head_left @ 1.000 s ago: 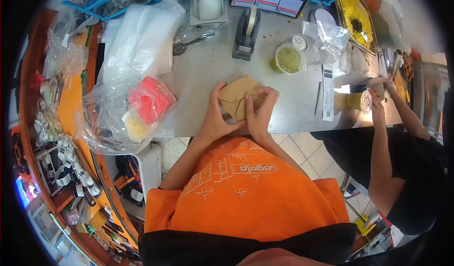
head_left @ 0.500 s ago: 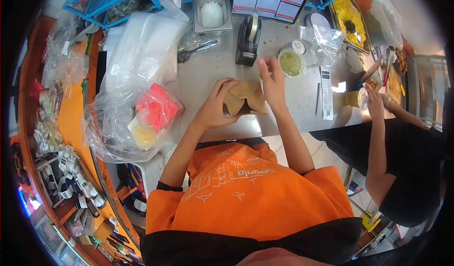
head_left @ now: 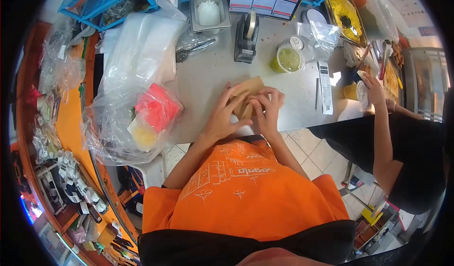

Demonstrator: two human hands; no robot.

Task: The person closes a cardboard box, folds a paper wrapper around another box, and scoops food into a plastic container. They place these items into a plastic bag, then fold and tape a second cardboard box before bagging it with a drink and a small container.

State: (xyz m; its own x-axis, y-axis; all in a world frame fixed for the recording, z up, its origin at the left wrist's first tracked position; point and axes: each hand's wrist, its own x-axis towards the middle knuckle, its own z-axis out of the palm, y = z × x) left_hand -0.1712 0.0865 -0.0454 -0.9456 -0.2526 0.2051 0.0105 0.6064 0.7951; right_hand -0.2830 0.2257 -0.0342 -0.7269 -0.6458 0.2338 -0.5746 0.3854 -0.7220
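currently both hands work on one item at the near edge of the flat stainless steel counter (head_left: 208, 77). the item is a brown folded paper packet (head_left: 249, 85), lying flat on the counter directly in front of the person in the orange shirt.

hand states:
- the left hand (head_left: 221, 117) grasps the brown folded paper packet from its left side; the fingers are spread over the top face and the thumb sits at the near edge.
- the right hand (head_left: 268, 109) grasps the same packet from its right side; the fingertips are curled inward and pinch the paper at a fold. the two hands touch over the packet's middle.

surrounding items:
- a black tape dispenser (head_left: 246, 36) stands upright on the counter beyond the packet, well apart from it.
- a clear lidded cup of green sauce (head_left: 287, 59) stands to the right of the dispenser.
- a white printed receipt strip (head_left: 324, 86) lies flat to the right of the hands.
- a large clear plastic bag holding red and yellow packets (head_left: 146, 117) rests at the counter's left edge, near the left hand.
- a rectangular metal tin of white contents (head_left: 209, 10) sits at the far edge.
- a co-worker's hand (head_left: 373, 88) rests on a clear cup of orange drink (head_left: 351, 91) at the far right.
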